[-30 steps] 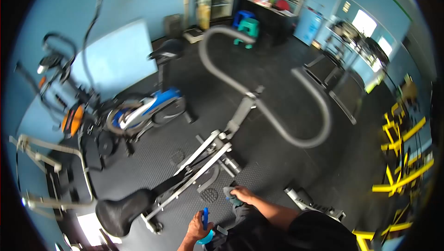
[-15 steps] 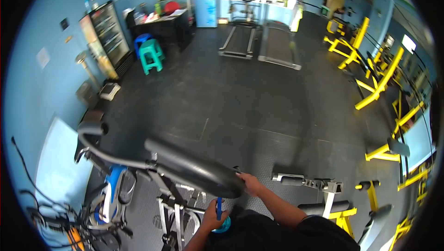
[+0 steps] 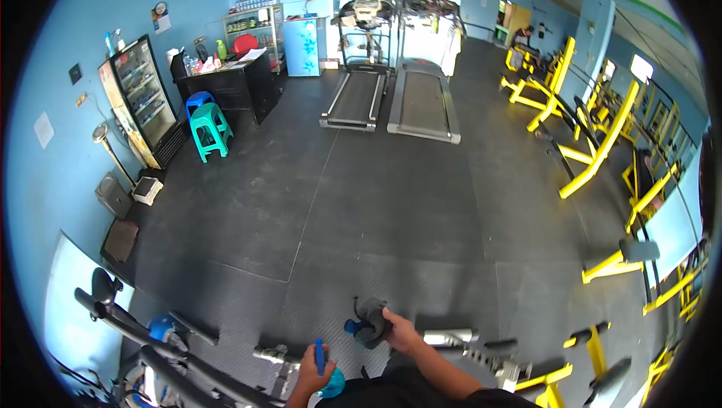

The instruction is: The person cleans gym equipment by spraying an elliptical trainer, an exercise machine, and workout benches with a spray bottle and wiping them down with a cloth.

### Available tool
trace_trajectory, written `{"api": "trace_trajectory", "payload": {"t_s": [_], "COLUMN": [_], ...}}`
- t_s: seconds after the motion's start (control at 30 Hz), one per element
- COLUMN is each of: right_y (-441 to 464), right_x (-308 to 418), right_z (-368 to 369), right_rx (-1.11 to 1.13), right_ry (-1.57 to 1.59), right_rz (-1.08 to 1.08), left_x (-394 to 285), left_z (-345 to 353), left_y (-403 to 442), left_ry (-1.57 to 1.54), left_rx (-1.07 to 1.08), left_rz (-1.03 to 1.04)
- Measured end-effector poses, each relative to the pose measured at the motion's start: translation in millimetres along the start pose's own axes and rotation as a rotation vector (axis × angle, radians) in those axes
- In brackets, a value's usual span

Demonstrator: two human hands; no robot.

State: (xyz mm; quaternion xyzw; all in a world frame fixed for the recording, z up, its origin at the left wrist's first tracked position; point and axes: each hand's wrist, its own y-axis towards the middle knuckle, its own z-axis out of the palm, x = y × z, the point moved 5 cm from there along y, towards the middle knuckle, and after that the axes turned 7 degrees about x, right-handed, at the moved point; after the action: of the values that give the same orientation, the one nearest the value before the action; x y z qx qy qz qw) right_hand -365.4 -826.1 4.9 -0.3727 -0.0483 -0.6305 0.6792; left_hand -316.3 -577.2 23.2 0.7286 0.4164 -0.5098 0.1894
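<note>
My left hand point(image 3: 309, 370) is wrapped round a spray bottle with a blue trigger head point(image 3: 320, 357) and a teal body point(image 3: 332, 384). My right hand point(image 3: 404, 332) grips a bunched dark grey cloth point(image 3: 371, 322), which hangs in front of me above the floor. A blue patch shows at the cloth's left side. The two hands are apart, the right one farther forward. Below and beside them, chrome and grey parts of exercise machines point(image 3: 451, 336) show, partly covered by my arms.
Black padded machine bars point(image 3: 203, 378) stand at lower left. Yellow-framed gym machines point(image 3: 602, 152) line the right side. Two treadmills point(image 3: 424, 100), a black desk point(image 3: 226, 81), a green stool point(image 3: 210, 131) and a drinks fridge point(image 3: 143, 100) are farther off on the black floor point(image 3: 361, 205).
My view has turned and moved past the black padded bar, which is now at lower left. The right hand has come away from beside the pad, and its cloth now shows fully.
</note>
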Motion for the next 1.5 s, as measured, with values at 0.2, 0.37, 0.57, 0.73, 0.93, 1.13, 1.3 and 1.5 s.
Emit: {"api": "trace_trajectory", "payload": {"t_s": [0.2, 0.37, 0.57, 0.73, 0.93, 1.13, 1.3, 1.5], "right_y": [54, 137, 244, 326, 435, 512, 592, 701], "right_x": [109, 174, 183, 195, 202, 128, 66, -23], "right_z": [-9, 0, 62, 109, 179, 277, 327, 436], "right_rx": [0.07, 0.22, 0.344, 0.354, 0.49, 0.662, 0.717, 0.831], "right_ry": [-0.237, -0.362, -0.331, -0.389, -0.626, -0.301, -0.441, -0.609], "right_rz": [0.176, 0.192, 0.198, 0.244, 0.148, 0.44, 0.582, 0.7], "left_x": [-29, -61, -49, -24, -33, 13, 105, 120], "left_z": [18, -5, -63, -127, -228, -279, -278, -354], "left_y": [96, 142, 207, 283, 318, 280, 245, 216], "left_ry": [-0.056, -0.2, -0.079, -0.108, -0.053, -0.034, 0.03, -0.105], "left_rx": [-0.307, -0.476, -0.611, -0.654, -0.679, -0.953, -1.11, -1.454], "left_rz": [-0.004, -0.118, -0.059, -0.054, -0.033, -0.217, -0.497, -0.663]}}
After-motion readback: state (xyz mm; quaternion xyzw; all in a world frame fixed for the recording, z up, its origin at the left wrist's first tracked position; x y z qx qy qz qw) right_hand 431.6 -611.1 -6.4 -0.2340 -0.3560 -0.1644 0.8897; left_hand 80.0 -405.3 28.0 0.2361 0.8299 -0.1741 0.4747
